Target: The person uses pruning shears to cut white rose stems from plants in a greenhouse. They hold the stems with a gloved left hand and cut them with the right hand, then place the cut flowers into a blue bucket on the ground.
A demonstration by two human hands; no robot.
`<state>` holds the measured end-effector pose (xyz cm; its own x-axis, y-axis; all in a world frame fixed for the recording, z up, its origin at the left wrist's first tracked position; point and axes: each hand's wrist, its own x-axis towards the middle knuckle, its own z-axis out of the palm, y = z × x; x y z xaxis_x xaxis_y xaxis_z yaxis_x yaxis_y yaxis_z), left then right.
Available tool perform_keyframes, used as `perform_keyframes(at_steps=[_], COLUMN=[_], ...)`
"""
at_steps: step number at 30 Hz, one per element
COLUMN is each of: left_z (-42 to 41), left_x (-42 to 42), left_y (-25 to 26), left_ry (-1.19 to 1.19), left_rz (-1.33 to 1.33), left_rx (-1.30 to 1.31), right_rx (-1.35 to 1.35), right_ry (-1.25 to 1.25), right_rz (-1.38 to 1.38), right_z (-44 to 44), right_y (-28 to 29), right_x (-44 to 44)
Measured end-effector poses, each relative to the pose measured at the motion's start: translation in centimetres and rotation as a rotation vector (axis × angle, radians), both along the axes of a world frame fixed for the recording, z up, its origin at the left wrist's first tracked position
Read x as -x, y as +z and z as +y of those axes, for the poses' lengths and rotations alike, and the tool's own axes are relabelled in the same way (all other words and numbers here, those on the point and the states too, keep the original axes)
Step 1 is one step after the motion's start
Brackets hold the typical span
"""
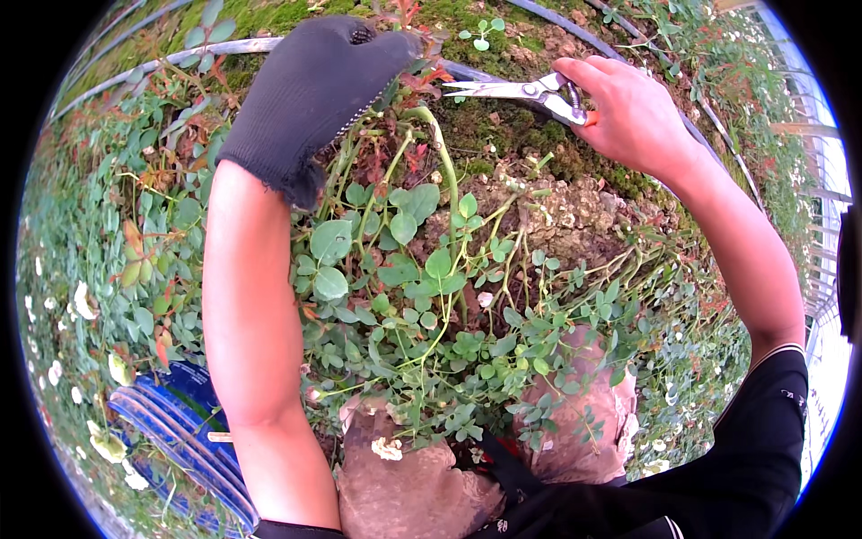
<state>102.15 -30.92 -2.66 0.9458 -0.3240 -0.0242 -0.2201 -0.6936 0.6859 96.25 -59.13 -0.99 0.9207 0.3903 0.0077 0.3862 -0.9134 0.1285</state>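
My left hand (323, 94), in a dark knitted glove, reaches into the top of a rose bush. Its fingers are curled near red young leaves and green stems, but whether they grip a stem is hidden. Bare, my right hand (623, 111) holds pruning snips (539, 91) with silver blades, a coil spring and orange on the handle. The blades are parted and point left, a short way from the glove. Below them a thick green rose stem (441, 145) bends over. Cut stem stubs (532, 188) stand near the mossy soil at the centre.
A blue ribbed plastic container (182, 445) lies at lower left among white roses (108, 445). Irrigation hoses (566, 27) run across the mossy ground at the top. Leafy rose shoots (438, 283) spread over my knees (411, 471). Greenhouse framing (818, 195) shows at right.
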Motion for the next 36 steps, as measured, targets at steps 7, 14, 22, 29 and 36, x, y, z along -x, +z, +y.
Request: perform_keyframes(at_steps=[7, 14, 22, 29, 36], left_z=[0.2, 2.8, 4.3, 5.3, 4.6], left_x=[-0.5, -1.3, 0.2, -0.3, -0.2], left_y=[0.2, 1.6, -1.6, -2.0, -2.0], left_ry=[-0.09, -0.014, 0.109, 0.08, 0.069], left_rz=[-0.044, 0.028, -0.266, -0.127, -0.027], left_rx=[0.001, -0.033, 0.351, 0.657, 0.662], right_rx=[-0.009, 0.0, -0.042, -0.105, -0.081], right_ry=[0.04, -0.015, -0.046, 0.087, 0.192], right_rz=[-0.041, 0.039, 0.112, 0.09, 0.085], right_z=[-0.4, 0.5, 1.7, 1.5, 0.4], right_y=[0.2, -0.2, -0.9, -0.6, -0.9], right_x=[-0.3, -1.2, -3.4, -5.9, -8.4])
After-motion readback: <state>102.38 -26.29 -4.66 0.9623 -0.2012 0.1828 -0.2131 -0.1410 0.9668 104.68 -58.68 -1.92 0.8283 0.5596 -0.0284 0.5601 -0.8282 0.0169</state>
